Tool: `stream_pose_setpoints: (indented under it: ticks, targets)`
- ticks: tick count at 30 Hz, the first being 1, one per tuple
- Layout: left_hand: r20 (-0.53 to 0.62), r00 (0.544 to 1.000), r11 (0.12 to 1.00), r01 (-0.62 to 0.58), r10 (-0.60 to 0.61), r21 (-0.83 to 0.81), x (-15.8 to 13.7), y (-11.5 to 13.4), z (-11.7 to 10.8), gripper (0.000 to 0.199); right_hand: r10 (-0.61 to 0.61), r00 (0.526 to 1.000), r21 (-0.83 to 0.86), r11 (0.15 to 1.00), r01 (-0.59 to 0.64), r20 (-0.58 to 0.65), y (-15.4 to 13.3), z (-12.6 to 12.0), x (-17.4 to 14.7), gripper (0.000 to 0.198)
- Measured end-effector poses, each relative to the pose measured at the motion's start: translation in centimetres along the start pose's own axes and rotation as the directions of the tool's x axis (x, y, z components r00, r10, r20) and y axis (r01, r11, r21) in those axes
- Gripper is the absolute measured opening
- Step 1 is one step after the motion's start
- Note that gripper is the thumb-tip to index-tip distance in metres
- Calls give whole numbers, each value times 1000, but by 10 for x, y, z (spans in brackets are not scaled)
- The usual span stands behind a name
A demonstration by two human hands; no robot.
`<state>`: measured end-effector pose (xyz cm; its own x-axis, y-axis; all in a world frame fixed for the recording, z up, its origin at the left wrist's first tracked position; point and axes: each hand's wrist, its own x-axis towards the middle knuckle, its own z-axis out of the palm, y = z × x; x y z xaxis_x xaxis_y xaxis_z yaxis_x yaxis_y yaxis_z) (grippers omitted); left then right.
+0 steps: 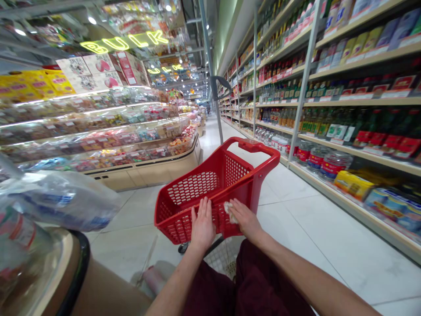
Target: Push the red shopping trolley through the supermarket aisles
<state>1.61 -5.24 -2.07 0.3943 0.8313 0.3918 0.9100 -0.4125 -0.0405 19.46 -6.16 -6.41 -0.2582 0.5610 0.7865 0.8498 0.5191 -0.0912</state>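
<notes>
In front of my knees stands a red plastic shopping cart (pixel 253 188) with perforated walls and a looped red handle (pixel 272 153) at its far right end. Its basket looks empty inside. My left hand (pixel 203 226) lies on the near side wall, fingers stretched out, holding nothing. Against the same wall, further right, my right hand (pixel 245 220) presses a crumpled whitish cloth or tissue (pixel 230 213) under its fingers. Part of the cloth is hidden by the fingers.
Shelves of bottles and packs (pixel 332 105) line the right side. Tiered bulk displays (pixel 98 142) of wrapped goods stand at the left. A counter with a black edge (pixel 80 263) and a roll of plastic bags (pixel 66 199) are close at my left. White floor tiles (pixel 296 228) surround the cart.
</notes>
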Motion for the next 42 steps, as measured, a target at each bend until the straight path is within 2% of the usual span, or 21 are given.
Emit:
stream_pose_setpoints:
  ticks: [4,10,14,16,22,24,27,30,33,35,39,42]
  targets:
    - [-28,998,998,56,-55,22,-12,-18,2,69,-18,998,39,999,21,-65,-15,1,28,38]
    - [-27,989,988,148,-147,44,-33,-50,-2,69,-125,983,37,992,121,135,-42,32,-3,31]
    - [-43,971,969,238,-235,73,-43,-76,-7,64,-159,982,74,986,152,98,-70,29,32,34]
    - [-57,961,958,275,-271,79,-48,-86,-7,63,-175,980,89,982,167,94,-81,36,43,36]
    - [-42,943,942,333,-331,49,-69,-107,-1,65,-199,942,119,978,173,269,-101,75,9,34]
    - [-30,928,928,372,-371,37,-74,-114,-1,67,-221,945,122,973,197,241,-112,76,19,35]
    - [-22,907,907,420,-420,23,-77,-120,-2,69,-251,956,115,965,235,153,-130,74,54,35]
    - [-14,910,910,415,-415,21,-77,-120,-4,68,-280,943,102,959,265,179,-142,83,64,36]
    - [-17,923,923,384,-384,27,-76,-116,-6,67,-303,904,104,953,284,303,-142,95,41,36]
    - [-28,933,933,359,-358,27,-75,-112,-6,68,-293,902,107,956,273,318,-137,93,29,33]
    - [-38,944,944,329,-329,17,-66,-104,-8,66,-224,966,103,972,211,131,-111,65,43,36]
    - [-30,954,954,300,-299,19,-56,-93,-11,66,-172,984,68,983,169,47,-86,51,48,36]
